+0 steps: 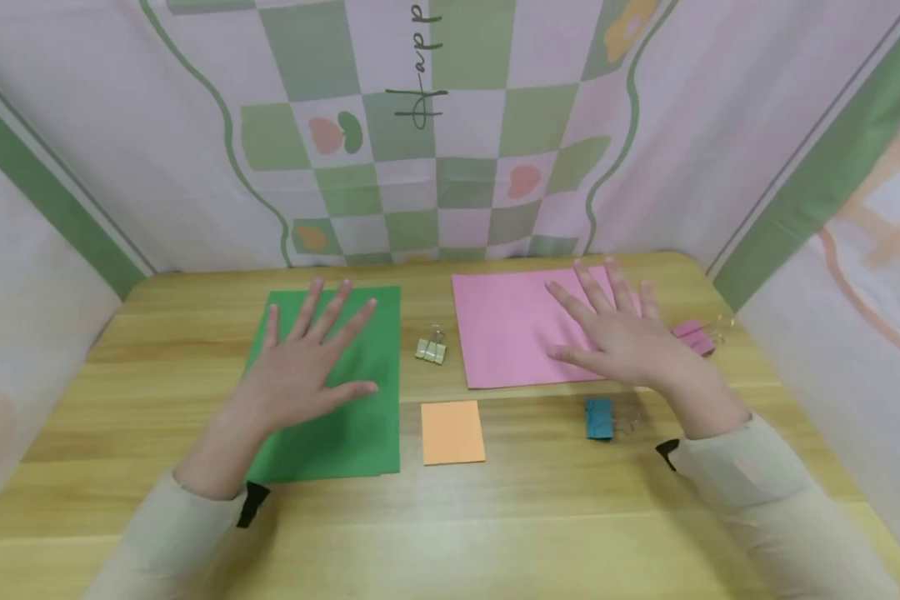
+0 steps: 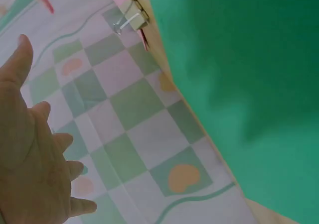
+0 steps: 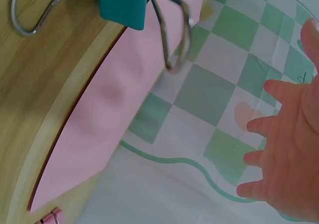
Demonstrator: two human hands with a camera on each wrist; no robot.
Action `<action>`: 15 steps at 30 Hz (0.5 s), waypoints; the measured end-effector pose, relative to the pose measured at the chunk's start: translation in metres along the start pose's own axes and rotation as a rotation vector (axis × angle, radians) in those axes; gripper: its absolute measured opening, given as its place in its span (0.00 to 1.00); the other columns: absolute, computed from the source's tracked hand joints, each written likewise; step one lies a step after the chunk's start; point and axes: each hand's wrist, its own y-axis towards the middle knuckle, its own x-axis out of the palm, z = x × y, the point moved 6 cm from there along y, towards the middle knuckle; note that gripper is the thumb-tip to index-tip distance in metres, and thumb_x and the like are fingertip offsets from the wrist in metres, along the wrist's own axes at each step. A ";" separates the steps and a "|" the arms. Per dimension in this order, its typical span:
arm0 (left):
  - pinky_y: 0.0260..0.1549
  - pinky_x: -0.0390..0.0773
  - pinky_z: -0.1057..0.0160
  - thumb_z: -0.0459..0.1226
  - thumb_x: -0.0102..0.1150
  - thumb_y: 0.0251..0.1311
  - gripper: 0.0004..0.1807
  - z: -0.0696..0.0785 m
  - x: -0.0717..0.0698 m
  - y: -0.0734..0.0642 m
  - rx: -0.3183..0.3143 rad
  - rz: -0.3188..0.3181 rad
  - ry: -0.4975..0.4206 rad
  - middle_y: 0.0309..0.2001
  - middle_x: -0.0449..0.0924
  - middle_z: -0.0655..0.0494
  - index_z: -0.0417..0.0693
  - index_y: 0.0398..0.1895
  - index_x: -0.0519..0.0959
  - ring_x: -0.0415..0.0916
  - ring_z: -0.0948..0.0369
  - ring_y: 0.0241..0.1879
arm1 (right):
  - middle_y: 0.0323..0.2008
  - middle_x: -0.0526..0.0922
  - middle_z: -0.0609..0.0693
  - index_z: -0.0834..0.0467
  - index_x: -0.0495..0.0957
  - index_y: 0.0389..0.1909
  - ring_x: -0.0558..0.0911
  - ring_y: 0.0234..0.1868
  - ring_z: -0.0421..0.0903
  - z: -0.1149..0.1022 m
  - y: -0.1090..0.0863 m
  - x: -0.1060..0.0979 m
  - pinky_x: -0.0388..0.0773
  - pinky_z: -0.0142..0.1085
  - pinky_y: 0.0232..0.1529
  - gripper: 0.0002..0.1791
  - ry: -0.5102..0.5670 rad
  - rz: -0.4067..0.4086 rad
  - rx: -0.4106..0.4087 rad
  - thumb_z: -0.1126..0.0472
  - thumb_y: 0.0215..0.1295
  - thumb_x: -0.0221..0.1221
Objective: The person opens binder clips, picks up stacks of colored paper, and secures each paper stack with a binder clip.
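Observation:
With fingers spread, my left hand (image 1: 288, 379) is over a green sheet of paper (image 1: 360, 433), and the left wrist view shows a space between palm and sheet. My right hand (image 1: 622, 337) spreads its fingers above a pink sheet of paper (image 1: 502, 333), likewise apart from it in the right wrist view. Neither hand holds anything. A pale yellow binder clip (image 1: 431, 351) lies between the two sheets. Nearest my right wrist are a blue binder clip (image 1: 598, 418) and a pink binder clip (image 1: 694, 337). A square orange sticky-note pad (image 1: 453, 433) lies in front of the yellow clip.
Everything lies on a wooden table (image 1: 450, 542). Behind it hangs a checked green and white curtain (image 1: 405, 183), with more cloth along the left and right sides. Both forearms wear pale sleeves with a black strap end near each cuff.

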 end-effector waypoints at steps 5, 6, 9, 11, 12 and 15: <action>0.66 0.34 0.21 0.66 0.52 0.63 0.52 -0.009 0.003 -0.002 -0.026 -0.036 -0.038 0.80 0.19 0.59 0.68 0.80 0.34 0.17 0.47 0.79 | 0.80 0.25 0.53 0.41 0.39 0.80 0.17 0.77 0.59 0.001 0.007 0.001 0.26 0.76 0.67 0.45 0.042 -0.003 0.001 0.31 0.70 0.47; 0.66 0.34 0.21 0.66 0.51 0.63 0.52 -0.010 0.003 -0.002 -0.029 -0.040 -0.041 0.80 0.20 0.59 0.68 0.80 0.34 0.18 0.47 0.79 | 0.80 0.26 0.53 0.41 0.40 0.80 0.18 0.77 0.60 0.001 0.008 0.001 0.27 0.76 0.67 0.45 0.048 -0.002 0.002 0.31 0.70 0.47; 0.66 0.36 0.22 0.66 0.50 0.64 0.51 -0.013 0.004 -0.004 -0.034 -0.045 -0.050 0.80 0.21 0.58 0.67 0.81 0.34 0.19 0.46 0.79 | 0.80 0.27 0.53 0.41 0.39 0.80 0.21 0.78 0.61 0.001 0.011 0.002 0.28 0.75 0.69 0.45 0.065 -0.006 0.003 0.32 0.71 0.47; 0.66 0.36 0.22 0.67 0.49 0.64 0.51 -0.015 0.005 -0.005 -0.038 -0.053 -0.052 0.80 0.21 0.58 0.67 0.80 0.33 0.20 0.46 0.79 | 0.80 0.27 0.53 0.41 0.39 0.80 0.23 0.78 0.62 0.000 0.013 0.004 0.28 0.74 0.69 0.45 0.071 -0.013 0.001 0.33 0.71 0.47; 0.66 0.36 0.22 0.67 0.48 0.64 0.51 -0.016 0.005 -0.006 -0.042 -0.055 -0.050 0.80 0.21 0.58 0.67 0.80 0.33 0.20 0.46 0.79 | 0.80 0.27 0.53 0.41 0.39 0.80 0.24 0.78 0.63 0.000 0.013 0.004 0.28 0.73 0.70 0.44 0.073 -0.018 0.002 0.33 0.71 0.47; 0.66 0.36 0.22 0.68 0.47 0.64 0.51 -0.020 0.008 -0.008 -0.058 -0.071 -0.049 0.80 0.21 0.59 0.69 0.80 0.32 0.19 0.46 0.79 | 0.80 0.28 0.54 0.41 0.39 0.80 0.25 0.78 0.65 0.000 0.016 0.006 0.27 0.73 0.70 0.44 0.087 -0.027 0.000 0.32 0.71 0.47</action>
